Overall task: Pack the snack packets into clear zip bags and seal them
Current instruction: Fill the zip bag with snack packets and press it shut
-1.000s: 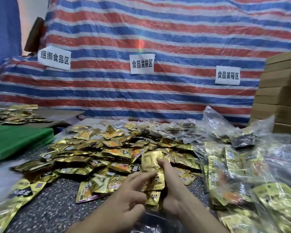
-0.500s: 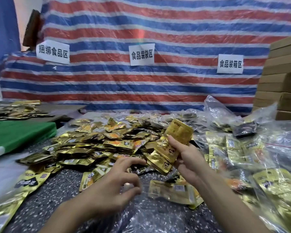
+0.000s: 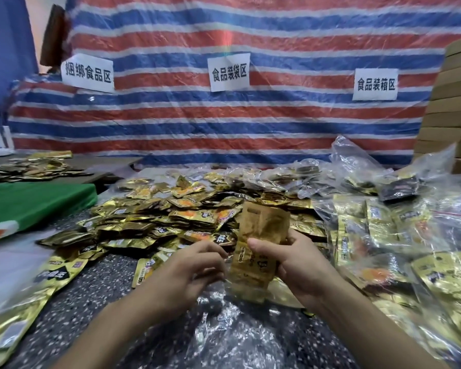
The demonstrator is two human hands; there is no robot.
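Note:
My right hand (image 3: 298, 265) grips a small stack of gold snack packets (image 3: 258, 249), held upright and blurred by motion. My left hand (image 3: 189, 270) is close on their left with fingers curled, pinching the edge of a clear zip bag (image 3: 224, 328) that lies crumpled on the speckled table (image 3: 96, 294) below both hands. The lower ends of the packets sit at the bag's mouth. A big heap of loose gold packets (image 3: 171, 217) spreads over the table behind my hands.
Filled clear bags of packets (image 3: 383, 235) pile up at the right. Brown cartons (image 3: 453, 107) are stacked at the far right. A green board (image 3: 32, 201) lies at the left, more packets (image 3: 30, 166) beyond it. A striped tarp (image 3: 224, 123) with paper signs hangs behind.
My right hand lifted the packets from the heap, then brought them down and left to the bag's mouth. My left hand stayed at the bag and closed in beside the packets.

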